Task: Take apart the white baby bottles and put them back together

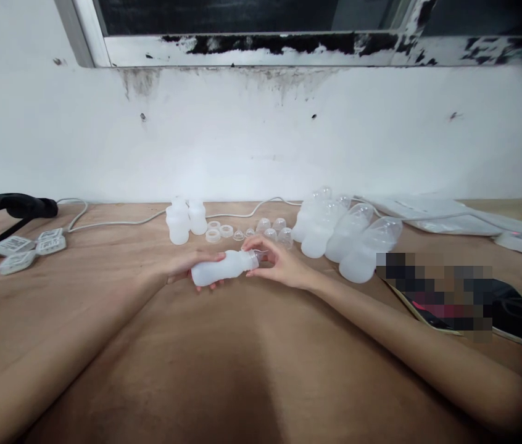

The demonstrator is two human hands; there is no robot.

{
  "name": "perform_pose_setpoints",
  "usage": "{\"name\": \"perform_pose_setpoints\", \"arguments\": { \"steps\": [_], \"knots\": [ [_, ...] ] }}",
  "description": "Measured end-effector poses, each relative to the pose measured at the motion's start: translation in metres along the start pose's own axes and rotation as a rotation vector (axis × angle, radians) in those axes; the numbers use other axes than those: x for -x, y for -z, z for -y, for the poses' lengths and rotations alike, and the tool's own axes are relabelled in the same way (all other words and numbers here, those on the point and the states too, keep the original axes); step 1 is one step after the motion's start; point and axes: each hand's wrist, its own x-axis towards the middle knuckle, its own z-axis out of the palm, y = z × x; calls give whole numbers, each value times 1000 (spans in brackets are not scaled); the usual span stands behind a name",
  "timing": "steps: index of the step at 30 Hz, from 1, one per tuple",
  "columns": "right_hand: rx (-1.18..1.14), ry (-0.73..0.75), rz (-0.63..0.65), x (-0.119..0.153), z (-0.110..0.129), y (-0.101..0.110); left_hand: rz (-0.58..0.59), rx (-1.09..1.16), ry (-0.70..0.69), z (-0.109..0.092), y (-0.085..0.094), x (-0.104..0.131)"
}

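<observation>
A frosted white baby bottle (218,269) lies nearly level in the air above the table, its neck pointing right. My left hand (191,265) is wrapped round the bottle's body near its base. At the other end, the fingers of my right hand (277,262) close round the collar ring (252,259) at the neck, where a clear teat (261,254) sticks out. Just behind my hands lie several loose rings (213,235), small teats (239,235) and clear dome caps (271,227).
Two open bottles (178,225) stand at the back left of the rings. Several capped bottles (358,262) stand to the right. Farther out are a phone-like dark panel (520,311), a plastic bag (432,213), white packets (50,242), a black strap (15,203) and a cable (117,224) along the wall.
</observation>
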Motion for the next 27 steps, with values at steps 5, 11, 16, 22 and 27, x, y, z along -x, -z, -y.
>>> {"name": "perform_pose_setpoints", "arguments": {
  "steps": [5, 11, 16, 22, 27],
  "knots": [
    [-25, -33, -50, -1, 4, -2, 24, 77, -3, -6, 0, 6],
    [-179, -197, -66, -3, 2, -2, -458, -484, -329, -21, -11, 16],
    [234, 126, -111, -3, 8, 2, -309, -317, -126, -23, -6, 18],
    [340, 225, -36, -1, 14, 6, 33, 86, 12, -16, -1, 12],
    [182, -22, -9, -2, 16, 7, -142, -98, -29, -17, -7, 12]
  ]
}}
